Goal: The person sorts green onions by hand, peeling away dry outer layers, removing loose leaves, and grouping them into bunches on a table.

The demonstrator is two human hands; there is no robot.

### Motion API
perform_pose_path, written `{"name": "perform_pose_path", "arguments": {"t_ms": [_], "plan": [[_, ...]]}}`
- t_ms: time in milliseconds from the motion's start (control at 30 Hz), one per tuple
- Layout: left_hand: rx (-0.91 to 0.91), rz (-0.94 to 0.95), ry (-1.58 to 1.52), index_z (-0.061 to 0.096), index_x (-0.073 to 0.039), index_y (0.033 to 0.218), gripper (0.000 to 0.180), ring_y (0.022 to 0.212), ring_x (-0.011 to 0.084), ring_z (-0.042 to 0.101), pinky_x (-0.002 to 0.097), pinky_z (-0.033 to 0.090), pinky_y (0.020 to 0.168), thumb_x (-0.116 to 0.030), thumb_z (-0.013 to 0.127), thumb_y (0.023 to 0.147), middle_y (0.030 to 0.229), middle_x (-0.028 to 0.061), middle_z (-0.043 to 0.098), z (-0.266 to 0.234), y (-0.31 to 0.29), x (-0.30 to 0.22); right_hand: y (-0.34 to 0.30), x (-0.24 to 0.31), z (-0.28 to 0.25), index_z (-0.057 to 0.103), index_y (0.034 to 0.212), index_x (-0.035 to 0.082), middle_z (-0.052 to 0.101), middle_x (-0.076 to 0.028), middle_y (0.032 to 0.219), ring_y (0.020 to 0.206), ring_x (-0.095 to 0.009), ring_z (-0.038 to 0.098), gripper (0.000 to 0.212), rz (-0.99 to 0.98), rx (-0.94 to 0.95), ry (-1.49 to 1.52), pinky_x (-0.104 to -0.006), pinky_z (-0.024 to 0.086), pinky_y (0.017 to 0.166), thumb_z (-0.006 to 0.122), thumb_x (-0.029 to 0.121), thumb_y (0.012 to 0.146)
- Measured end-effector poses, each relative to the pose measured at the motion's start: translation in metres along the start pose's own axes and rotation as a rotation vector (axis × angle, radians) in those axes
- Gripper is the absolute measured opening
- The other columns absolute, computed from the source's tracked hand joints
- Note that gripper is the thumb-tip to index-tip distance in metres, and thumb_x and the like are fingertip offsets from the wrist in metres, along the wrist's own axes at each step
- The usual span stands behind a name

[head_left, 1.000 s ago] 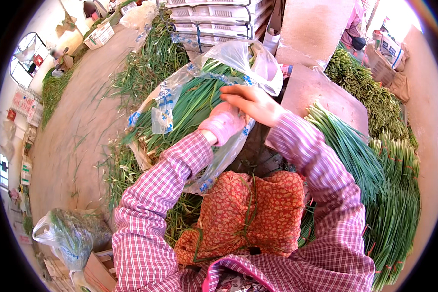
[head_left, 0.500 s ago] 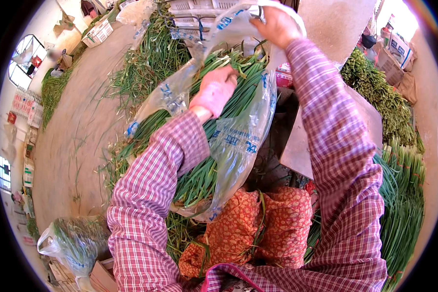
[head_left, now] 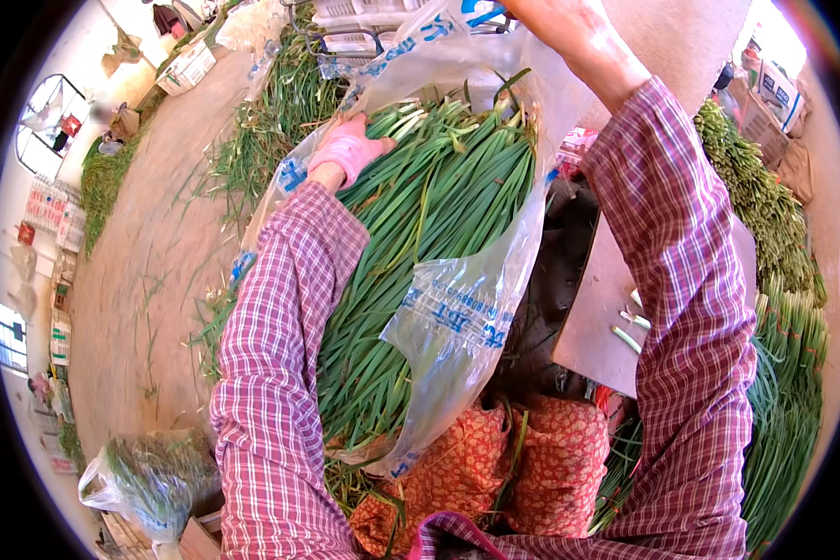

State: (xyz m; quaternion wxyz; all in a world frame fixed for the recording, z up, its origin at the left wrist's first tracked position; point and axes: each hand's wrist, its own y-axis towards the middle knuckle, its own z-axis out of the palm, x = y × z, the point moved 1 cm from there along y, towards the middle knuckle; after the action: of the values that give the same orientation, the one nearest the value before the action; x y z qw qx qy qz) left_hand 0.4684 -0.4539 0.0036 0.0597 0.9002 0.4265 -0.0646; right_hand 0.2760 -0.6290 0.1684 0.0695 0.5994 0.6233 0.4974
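A large clear plastic bag with blue print lies open in front of me, filled with long green leafy stalks whose pale ends lie at the far side. My left hand, with pink covering around the palm and wrist, is at the bag's far left edge beside those pale ends. Its thumb stands apart from the other fingers. My right hand reaches to the top of the view, where the bag's far rim is drawn up to it. The fingertips there are cut off by the picture edge.
Red flowered cloth covers something below the bag. A board with a few pale stalk pieces stands at right, near bundled greens. Another filled plastic bag sits lower left. Loose greens lie on the floor beyond.
My left hand has moved left, from over the stalks to the bag's edge. My right hand has risen farther up, and the bag's mouth is spread wider, baring more stalks.
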Motion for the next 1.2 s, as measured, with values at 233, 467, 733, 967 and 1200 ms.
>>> {"name": "perform_pose_path", "arguments": {"t_ms": [233, 467, 733, 967, 1200], "plan": [[0.045, -0.028, -0.298, 0.050, 0.002, 0.120, 0.073, 0.113, 0.0306, 0.051, 0.0349, 0.039, 0.095, -0.050, 0.065, 0.072, 0.121, 0.0200, 0.054, 0.028, 0.018, 0.009, -0.004, -0.004, 0.003, 0.062, 0.102, 0.001, 0.066, -0.011, 0.080, 0.069, -0.018, 0.063, 0.035, 0.083, -0.091, -0.020, -0.0293, 0.048, 0.064, 0.063, 0.027, 0.079], [0.110, -0.072, -0.274, 0.048, 0.004, 0.123, 0.074, 0.110, 0.0280, 0.054, 0.0328, 0.041, 0.094, -0.038, 0.070, 0.067, 0.119, 0.0207, 0.055, 0.021, 0.020, 0.011, -0.011, 0.003, 0.000, 0.062, 0.100, 0.001, 0.065, -0.011, 0.081, 0.073, -0.017, 0.063, 0.032, 0.078, -0.073, -0.131, -0.0294, 0.048, 0.066, 0.062, 0.026, 0.080], [0.032, 0.004, -0.595, 0.051, 0.001, 0.121, 0.068, 0.108, 0.0289, 0.055, 0.0330, 0.041, 0.093, -0.036, 0.069, 0.068, 0.115, 0.0201, 0.058, 0.000, 0.027, -0.003, -0.009, -0.007, -0.012, 0.061, 0.094, -0.001, 0.062, -0.008, 0.080, 0.074, -0.015, 0.058, 0.024, -0.002, -0.187, 0.045, -0.0287, 0.046, 0.068, 0.061, 0.020, 0.082], [-0.060, 0.092, -0.301, 0.053, -0.002, 0.119, 0.064, 0.102, 0.0312, 0.057, 0.0351, 0.043, 0.089, -0.038, 0.069, 0.068, 0.110, 0.0182, 0.060, 0.024, 0.046, -0.048, -0.009, -0.007, -0.004, 0.060, 0.098, -0.001, 0.062, -0.009, 0.081, 0.075, -0.016, 0.058, 0.028, -0.047, -0.181, 0.069, -0.0291, 0.046, 0.070, 0.061, 0.022, 0.082], [0.257, -0.043, -0.577, 0.050, -0.001, 0.119, 0.064, 0.096, 0.0253, 0.060, 0.0358, 0.046, 0.082, -0.031, 0.071, 0.067, 0.105, 0.0175, 0.061, 0.059, 0.070, -0.014, -0.019, -0.010, -0.013, 0.059, 0.108, -0.001, 0.063, -0.009, 0.081, 0.076, -0.014, 0.059, 0.036, 0.044, -0.203, -0.042, -0.0277, 0.046, 0.069, 0.062, 0.022, 0.081]]}}
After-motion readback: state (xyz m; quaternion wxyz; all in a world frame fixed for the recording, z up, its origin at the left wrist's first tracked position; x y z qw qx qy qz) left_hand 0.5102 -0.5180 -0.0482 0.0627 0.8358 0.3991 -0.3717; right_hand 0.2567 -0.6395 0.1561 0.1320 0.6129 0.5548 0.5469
